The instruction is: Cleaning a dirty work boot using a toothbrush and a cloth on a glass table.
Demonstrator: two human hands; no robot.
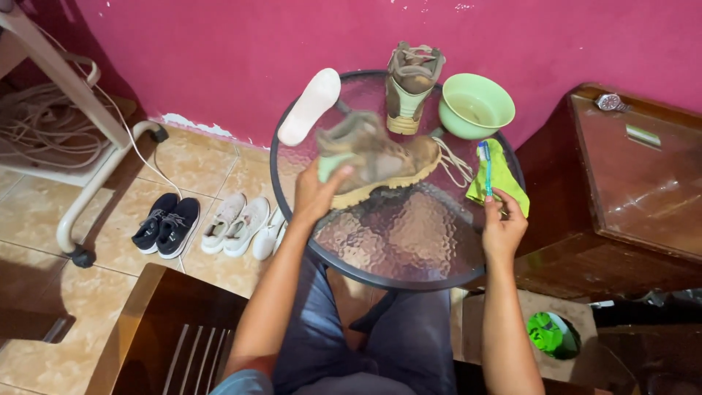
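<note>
Left hand (316, 192) at the round glass tabletop (409, 241) — fingers closed on the heel of a muddy boot (376, 157) lying on its side. Near rim bare. Right hand (501, 223) seemingly pinches a blue toothbrush (485, 167) over a green cloth (504, 183) — second boot (411, 84) and green bowl (477, 106) crowd the far edge.

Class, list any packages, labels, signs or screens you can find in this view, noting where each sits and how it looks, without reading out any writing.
Small label or card: lying on the brown cabinet top at the right, oblong, pale green; too small to tell more.
Wristwatch face: far corner of the same cabinet, round, silvery.
No packages, signs or screens are visible.
</note>
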